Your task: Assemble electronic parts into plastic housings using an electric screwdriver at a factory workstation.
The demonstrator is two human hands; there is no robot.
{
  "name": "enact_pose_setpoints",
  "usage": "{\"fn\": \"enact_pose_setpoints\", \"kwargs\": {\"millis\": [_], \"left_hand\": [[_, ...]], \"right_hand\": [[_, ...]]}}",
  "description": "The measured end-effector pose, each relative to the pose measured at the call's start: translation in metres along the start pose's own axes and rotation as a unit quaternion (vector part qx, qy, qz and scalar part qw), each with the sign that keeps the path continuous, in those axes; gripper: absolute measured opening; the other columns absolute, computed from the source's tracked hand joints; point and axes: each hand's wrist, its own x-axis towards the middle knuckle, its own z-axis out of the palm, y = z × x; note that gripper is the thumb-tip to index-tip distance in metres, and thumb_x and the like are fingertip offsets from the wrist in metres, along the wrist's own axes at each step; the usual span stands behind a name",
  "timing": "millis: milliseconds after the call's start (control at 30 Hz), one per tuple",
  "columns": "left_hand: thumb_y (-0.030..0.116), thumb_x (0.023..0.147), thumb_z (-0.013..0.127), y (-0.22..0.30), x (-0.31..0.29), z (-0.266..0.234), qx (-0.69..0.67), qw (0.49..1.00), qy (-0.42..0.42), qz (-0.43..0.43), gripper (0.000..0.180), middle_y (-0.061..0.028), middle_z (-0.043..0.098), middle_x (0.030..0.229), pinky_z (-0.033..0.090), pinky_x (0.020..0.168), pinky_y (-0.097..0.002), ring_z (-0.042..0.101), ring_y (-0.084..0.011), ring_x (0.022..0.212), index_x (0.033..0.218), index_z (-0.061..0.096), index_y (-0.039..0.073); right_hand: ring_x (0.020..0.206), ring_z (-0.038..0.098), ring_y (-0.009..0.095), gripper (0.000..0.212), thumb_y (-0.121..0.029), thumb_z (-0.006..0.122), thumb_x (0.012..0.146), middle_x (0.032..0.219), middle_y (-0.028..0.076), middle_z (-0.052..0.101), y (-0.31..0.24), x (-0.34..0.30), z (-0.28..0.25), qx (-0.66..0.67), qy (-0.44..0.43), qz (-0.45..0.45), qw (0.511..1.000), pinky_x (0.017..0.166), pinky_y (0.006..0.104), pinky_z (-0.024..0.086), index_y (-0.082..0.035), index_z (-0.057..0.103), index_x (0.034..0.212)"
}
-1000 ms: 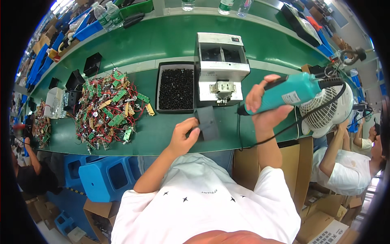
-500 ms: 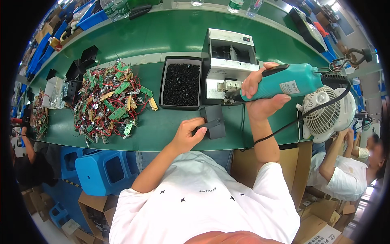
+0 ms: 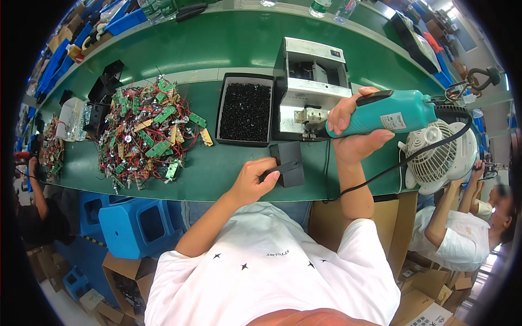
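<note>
My right hand is wrapped round a teal electric screwdriver, held roughly sideways. Its tip meets the metal pick-up spot on the front of a white and black screw feeder; the bit itself is hidden. With thumb and fingers closed, my left hand grips a flat black strip on a black plastic case resting near the table's front edge. Beside the feeder, a box holds many small black screws.
Left on the green table lies a heap of small circuit boards with red wires. More black cases stand behind it. A white fan is at the right, the screwdriver's cord in front of it. Other people work at both sides.
The view has shifted slightly, so the table things sit a little differently in the picture. Both hands keep their holds; the screwdriver tip stays at the feeder.
</note>
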Motion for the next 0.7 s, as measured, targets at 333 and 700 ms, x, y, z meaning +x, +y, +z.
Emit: {"fn": "enact_pose_setpoints", "kwargs": {"millis": [333, 700], "left_hand": [[0.007, 0.081, 0.053, -0.002, -0.001, 0.002, 0.005, 1.0, -0.001, 0.008, 0.014, -0.0047, 0.043, 0.065, 0.031, 0.055, -0.0282, 0.032, -0.0174, 0.058, 0.07, 0.046, 0.001], [0.008, 0.08, 0.055, -0.002, -0.003, -0.001, 0.019, 1.0, 0.0, -0.001, 0.015, -0.0043, 0.042, 0.064, 0.03, 0.054, -0.0285, 0.031, -0.0171, 0.057, 0.07, 0.046, 0.001]], "right_hand": [[0.04, 0.038, 0.008, 0.086, -0.08, 0.048, 0.073, 0.053, 0.0, 0.045, -0.016, -0.004, 0.003, -0.038, -0.01, 0.1, 0.994, 0.035, 0.0225, 0.032, -0.006, 0.046, 0.116], [0.039, 0.039, 0.009, 0.088, -0.083, 0.051, 0.067, 0.052, -0.001, 0.049, -0.045, -0.022, 0.026, 0.149, -0.132, -0.006, 0.98, 0.035, 0.0234, 0.035, -0.009, 0.045, 0.114]]}}
